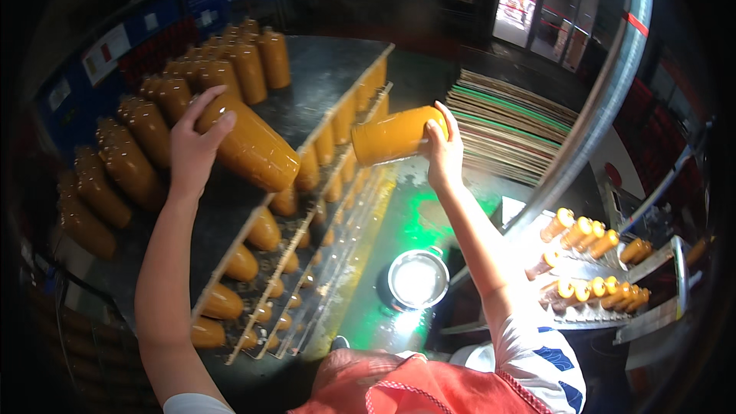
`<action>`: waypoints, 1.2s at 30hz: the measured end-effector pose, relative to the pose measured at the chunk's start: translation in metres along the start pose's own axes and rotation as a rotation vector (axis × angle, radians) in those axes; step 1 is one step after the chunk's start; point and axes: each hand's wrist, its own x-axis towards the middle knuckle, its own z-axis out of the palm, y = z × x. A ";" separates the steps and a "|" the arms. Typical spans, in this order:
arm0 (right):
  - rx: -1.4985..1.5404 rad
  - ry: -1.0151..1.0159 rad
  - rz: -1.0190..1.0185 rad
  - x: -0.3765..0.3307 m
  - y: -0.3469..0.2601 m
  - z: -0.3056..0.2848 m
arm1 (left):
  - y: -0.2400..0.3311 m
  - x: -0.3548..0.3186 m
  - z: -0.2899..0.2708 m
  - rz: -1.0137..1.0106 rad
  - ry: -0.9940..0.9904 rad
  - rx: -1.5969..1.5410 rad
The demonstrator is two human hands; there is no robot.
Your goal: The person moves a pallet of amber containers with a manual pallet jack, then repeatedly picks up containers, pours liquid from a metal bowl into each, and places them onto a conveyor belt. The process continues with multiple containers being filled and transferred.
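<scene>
My left hand (201, 138) is wrapped round the upper end of a glossy amber cylinder (257, 152), which tilts down to the right above a dark stacked board. My right hand (445, 147) grips another such cylinder (392, 136) by its right end. That one lies nearly level in the air, past the board's right edge. The two held cylinders are apart. Many similar amber cylinders (247, 69) with narrower, shiny tops stand in rows along the far and left sides of the dark top board (322, 57). Whether they are bottles or wrapped rolls I cannot tell.
Below the top board, more cylinders (238, 263) fill the lower tiers. A round metal pot (418, 279) sits on the wet floor. To the right are a pile of flat boards (510, 126), a slanting metal pole (594, 107) and a rack with amber cylinders (590, 291).
</scene>
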 end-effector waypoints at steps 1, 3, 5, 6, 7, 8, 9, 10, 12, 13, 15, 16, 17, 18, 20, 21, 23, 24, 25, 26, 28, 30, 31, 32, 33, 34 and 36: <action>0.059 0.034 0.030 -0.010 0.002 -0.033 | 0.024 -0.018 0.024 -0.105 -0.027 -0.207; 0.126 0.084 0.121 -0.033 -0.010 -0.086 | 0.054 -0.053 0.063 -0.324 -0.050 -0.442; 0.304 0.054 0.290 -0.051 0.006 -0.130 | 0.048 -0.088 0.108 -0.445 -0.051 -0.620; 0.460 0.033 0.460 -0.056 0.012 -0.148 | 0.042 -0.108 0.134 -0.581 -0.049 -0.730; 0.634 -0.009 0.640 -0.064 0.026 -0.157 | 0.022 -0.131 0.153 -0.744 -0.072 -0.856; 0.652 0.016 0.711 -0.074 0.044 -0.171 | 0.012 -0.151 0.182 -0.801 -0.108 -0.967; 0.731 0.096 0.783 -0.082 0.057 -0.184 | 0.000 -0.167 0.212 -0.938 -0.195 -1.024; 0.812 0.180 0.843 -0.089 0.070 -0.198 | 0.015 -0.180 0.241 -0.984 -0.241 -1.046; 0.845 0.331 0.964 -0.104 0.100 -0.210 | -0.079 -0.218 0.312 -1.135 -0.366 -1.927; 0.883 0.428 1.008 -0.110 0.102 -0.220 | -0.093 -0.234 0.342 -1.169 -0.411 -1.932; 1.028 0.485 1.049 -0.114 0.115 -0.225 | -0.147 -0.272 0.402 -1.108 -0.456 -1.724; 1.091 0.437 1.025 -0.115 0.125 -0.226 | -0.178 -0.292 0.435 -1.034 -0.456 -1.495; 1.105 0.459 1.025 -0.117 0.127 -0.225 | -0.189 -0.300 0.456 -1.128 -0.453 -1.456; 1.086 0.449 0.967 -0.121 0.120 -0.217 | -0.196 -0.306 0.463 -1.366 -0.425 -1.553; 1.025 0.364 0.955 -0.123 0.128 -0.229 | -0.181 -0.306 0.475 -1.818 -0.362 -1.740; 0.949 0.320 0.904 -0.127 0.137 -0.227 | -0.199 -0.316 0.478 -1.641 -0.596 -2.053; 0.948 0.196 0.953 -0.132 0.126 -0.214 | -0.210 -0.313 0.472 -1.616 -0.843 -2.499; 0.972 0.189 0.934 -0.136 0.124 -0.216 | -0.216 -0.312 0.472 -1.741 -0.682 -2.427; 0.996 0.154 0.931 -0.137 0.122 -0.211 | -0.245 -0.311 0.474 -1.749 -0.596 -2.274; 1.023 0.155 0.925 -0.140 0.114 -0.211 | -0.253 -0.311 0.482 -1.796 -0.601 -2.215; 1.070 0.144 0.865 -0.150 0.105 -0.219 | -0.257 -0.308 0.495 -1.876 -0.583 -2.095; 1.039 0.131 0.814 -0.160 0.081 -0.222 | -0.277 -0.309 0.497 -1.939 -0.410 -1.957; 1.064 0.144 0.759 -0.166 0.085 -0.234 | -0.272 -0.307 0.504 -1.913 -0.365 -1.782; 1.027 0.161 0.707 -0.174 0.087 -0.249 | -0.266 -0.306 0.507 -1.938 -0.488 -1.821; 0.974 0.232 0.663 -0.186 0.074 -0.260 | -0.250 -0.309 0.503 -1.950 -0.577 -1.859; 0.915 0.311 0.617 -0.200 0.059 -0.273 | -0.215 -0.307 0.496 -1.963 -0.680 -1.890; 0.956 0.288 0.568 -0.235 0.052 -0.319 | -0.172 -0.311 0.482 -1.930 -0.795 -1.964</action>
